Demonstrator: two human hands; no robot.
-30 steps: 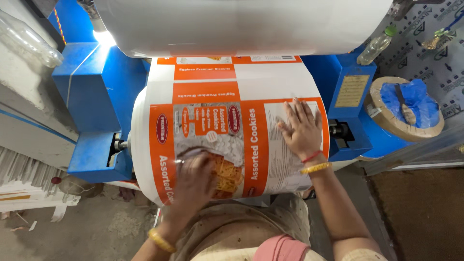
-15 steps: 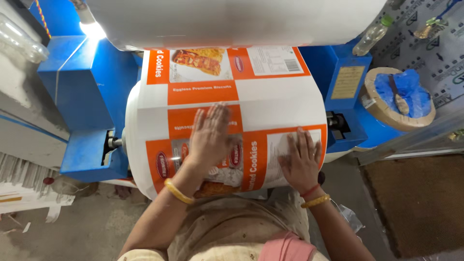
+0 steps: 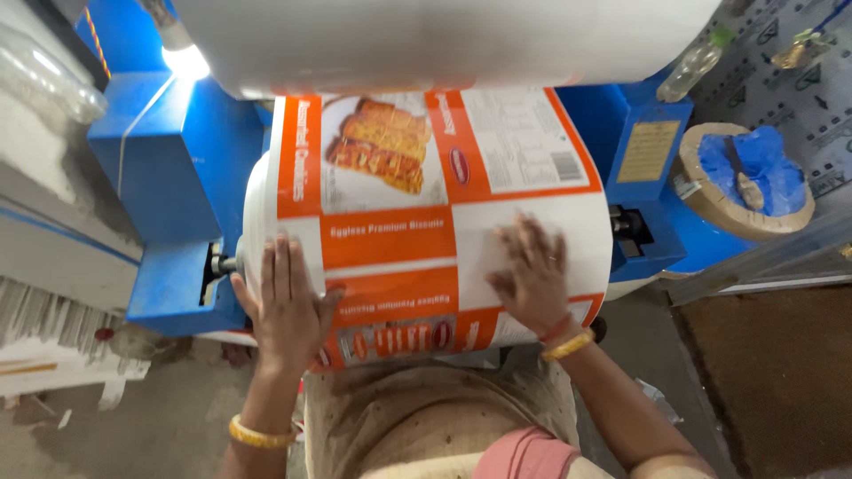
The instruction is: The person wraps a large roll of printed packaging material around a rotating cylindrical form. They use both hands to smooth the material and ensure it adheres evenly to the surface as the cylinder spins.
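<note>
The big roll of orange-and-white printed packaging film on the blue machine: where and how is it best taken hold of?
Probably by flat palms on its curved front face, from the person's side, as the left hand and right hand lie now. The big roll of orange-and-white printed packaging film looks too broad to wrap fingers around, a white roll sits above it, and the blue machine housing flanks both ends.

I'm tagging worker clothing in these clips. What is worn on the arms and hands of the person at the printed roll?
Both forearms are bare, with no sleeves or gloves. The left hand has a yellow bangle at the wrist. The right hand has a yellow bangle with a thin red band just above it. A ring on one of the fingers cannot be told.
</note>
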